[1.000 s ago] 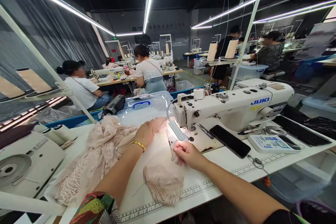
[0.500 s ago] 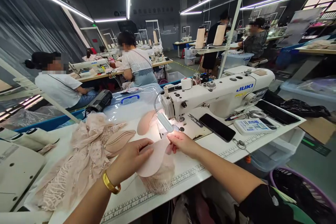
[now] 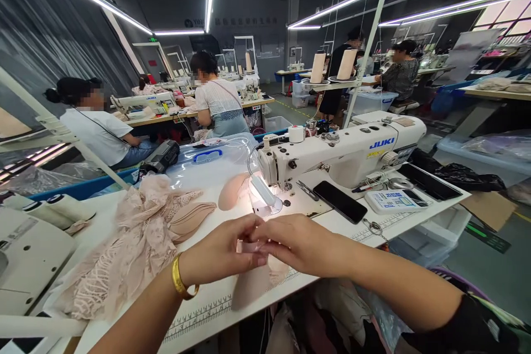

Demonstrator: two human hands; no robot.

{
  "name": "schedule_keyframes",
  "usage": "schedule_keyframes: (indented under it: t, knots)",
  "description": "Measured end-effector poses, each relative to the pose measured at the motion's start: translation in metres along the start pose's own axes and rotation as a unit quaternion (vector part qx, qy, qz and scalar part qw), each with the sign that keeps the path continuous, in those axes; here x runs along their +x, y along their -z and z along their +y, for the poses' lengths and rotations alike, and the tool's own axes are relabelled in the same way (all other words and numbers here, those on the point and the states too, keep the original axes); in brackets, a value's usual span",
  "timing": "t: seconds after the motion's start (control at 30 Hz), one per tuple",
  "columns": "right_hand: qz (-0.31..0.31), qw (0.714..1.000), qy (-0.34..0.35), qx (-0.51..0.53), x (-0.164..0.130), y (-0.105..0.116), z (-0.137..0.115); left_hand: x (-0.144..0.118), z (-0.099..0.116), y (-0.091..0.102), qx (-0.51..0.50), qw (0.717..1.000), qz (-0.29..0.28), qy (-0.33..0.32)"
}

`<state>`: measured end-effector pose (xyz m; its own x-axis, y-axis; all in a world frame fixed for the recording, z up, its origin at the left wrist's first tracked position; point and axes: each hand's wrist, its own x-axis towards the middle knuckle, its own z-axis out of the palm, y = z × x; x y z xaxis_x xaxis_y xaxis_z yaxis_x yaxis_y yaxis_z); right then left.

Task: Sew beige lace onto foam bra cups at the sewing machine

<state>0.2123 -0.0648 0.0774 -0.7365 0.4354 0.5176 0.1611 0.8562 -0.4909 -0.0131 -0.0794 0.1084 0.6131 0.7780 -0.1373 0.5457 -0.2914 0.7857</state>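
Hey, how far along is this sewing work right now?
Nothing looks stitched yet. In hand: the left hand and right hand pinch a pink foam cup with lace together at the table edge, short of the sewing machine. Left: more foam cups and a pile of lace wait on the left.

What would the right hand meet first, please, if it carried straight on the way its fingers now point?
Almost at once the left hand: the right hand points leftward and their fingertips meet over the pink fabric piece.
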Motion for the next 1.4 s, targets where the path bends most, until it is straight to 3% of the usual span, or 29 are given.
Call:
schedule_keyframes:
  t: [0.07, 0.1, 0.17, 0.23, 0.3, 0.37, 0.47, 0.57, 0.7, 0.8, 0.97, 1.4]
  knots:
    - [0.049, 0.997, -0.011, -0.055, 0.002, 0.004, 0.002, -0.001, -0.009, 0.003, 0.004, 1.0, -0.011, 0.027]
    - [0.076, 0.993, -0.019, -0.085, 0.002, 0.003, 0.006, -0.003, -0.016, 0.004, 0.028, 0.999, 0.011, 0.039]
    - [0.119, 0.985, -0.032, -0.125, 0.001, -0.007, 0.015, -0.009, -0.032, 0.007, 0.126, 0.984, 0.119, 0.05]
    - [0.145, 0.98, -0.025, -0.133, -0.002, -0.024, 0.028, -0.016, -0.046, 0.008, 0.26, 0.928, 0.268, 0.014]
    - [0.151, 0.98, 0.0, -0.132, -0.005, -0.042, 0.046, -0.023, -0.057, 0.008, 0.376, 0.854, 0.355, -0.052]
    - [0.115, 0.981, 0.038, -0.151, -0.009, -0.055, 0.068, -0.025, -0.064, 0.003, 0.451, 0.822, 0.333, -0.101]
    - [-0.008, 0.97, 0.107, -0.22, -0.014, -0.059, 0.101, -0.014, -0.071, -0.01, 0.473, 0.855, 0.183, -0.105]
    - [-0.089, 0.95, 0.138, -0.266, -0.018, -0.051, 0.126, 0.014, -0.079, -0.022, 0.458, 0.871, 0.12, -0.127]
    - [-0.093, 0.96, 0.09, -0.25, -0.022, -0.039, 0.144, 0.056, -0.092, -0.031, 0.475, 0.859, 0.112, -0.153]
    - [-0.063, 0.97, 0.056, -0.229, -0.027, -0.034, 0.148, 0.07, -0.102, -0.036, 0.481, 0.857, 0.12, -0.143]
    - [-0.068, 0.974, 0.023, -0.214, -0.034, -0.029, 0.148, 0.069, -0.107, -0.04, 0.418, 0.874, 0.176, -0.176]
    - [-0.074, 0.984, -0.021, -0.159, -0.033, -0.03, 0.147, 0.077, -0.107, -0.043, 0.394, 0.887, 0.189, -0.15]
